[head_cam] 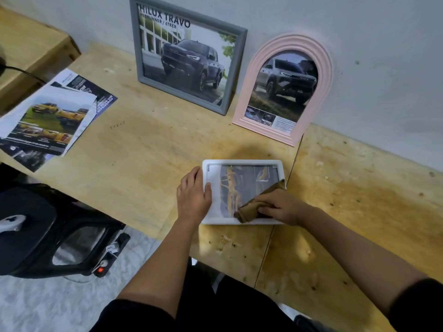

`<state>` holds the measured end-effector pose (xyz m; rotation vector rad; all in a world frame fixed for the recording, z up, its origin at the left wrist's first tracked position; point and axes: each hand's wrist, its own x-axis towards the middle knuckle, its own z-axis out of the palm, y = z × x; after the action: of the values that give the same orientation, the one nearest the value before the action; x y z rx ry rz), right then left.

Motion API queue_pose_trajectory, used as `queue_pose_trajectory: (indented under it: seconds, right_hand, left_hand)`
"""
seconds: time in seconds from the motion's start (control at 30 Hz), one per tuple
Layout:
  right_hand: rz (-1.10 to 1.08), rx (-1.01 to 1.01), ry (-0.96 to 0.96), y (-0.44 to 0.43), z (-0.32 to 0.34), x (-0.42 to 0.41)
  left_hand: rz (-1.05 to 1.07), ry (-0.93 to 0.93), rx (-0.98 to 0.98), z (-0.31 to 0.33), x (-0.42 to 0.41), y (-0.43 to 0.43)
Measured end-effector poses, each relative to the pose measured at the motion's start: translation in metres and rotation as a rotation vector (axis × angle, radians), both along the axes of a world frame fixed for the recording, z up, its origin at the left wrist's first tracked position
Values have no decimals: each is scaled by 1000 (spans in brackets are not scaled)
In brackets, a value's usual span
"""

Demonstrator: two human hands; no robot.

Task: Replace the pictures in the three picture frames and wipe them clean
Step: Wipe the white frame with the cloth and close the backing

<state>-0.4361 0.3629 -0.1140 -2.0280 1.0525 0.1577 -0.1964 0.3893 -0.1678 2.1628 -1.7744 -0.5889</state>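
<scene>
Right hand [278,207] grips a crumpled brown cloth [254,207], pressed on the glass of the white frame [242,162]. Left hand [193,194] lies open, flat on that frame's left edge, thumb on the glass. White frame lies flat on the table [143,144]. Beyond it, the grey frame [184,51] and pink arched frame [285,89] lean upright against the wall. Loose prints [48,121] lie far left of the white frame.

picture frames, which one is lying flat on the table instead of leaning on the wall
The white frame, under both hands. The grey frame and the pink arched frame stand propped against the wall.
</scene>
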Motion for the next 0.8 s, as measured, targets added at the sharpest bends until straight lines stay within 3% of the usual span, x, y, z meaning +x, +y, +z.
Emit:
queue_pose_trajectory:
  seconds: [0.13,0.27,0.37,0.53,0.67,0.8]
  right_hand:
    - [-227,26,116,-20,13,13]
    - [-488,-274,-71,-18,13,34]
    - [-268,-356,14,-1,-9,41]
    - [-96,-158,22,20,-10,32]
    - [-122,-41,56,25,7,10]
    - [-101,-34,229,20,23,8]
  left_hand:
    - [-6,0,-2,1,0,1]
    - [-7,8,2,2,0,0]
    - [0,9,13,2,-1,0]
    - [11,9,13,1,-2,-1]
    - [5,4,13,2,-3,-1]
    - [-5,-1,16,3,-2,0]
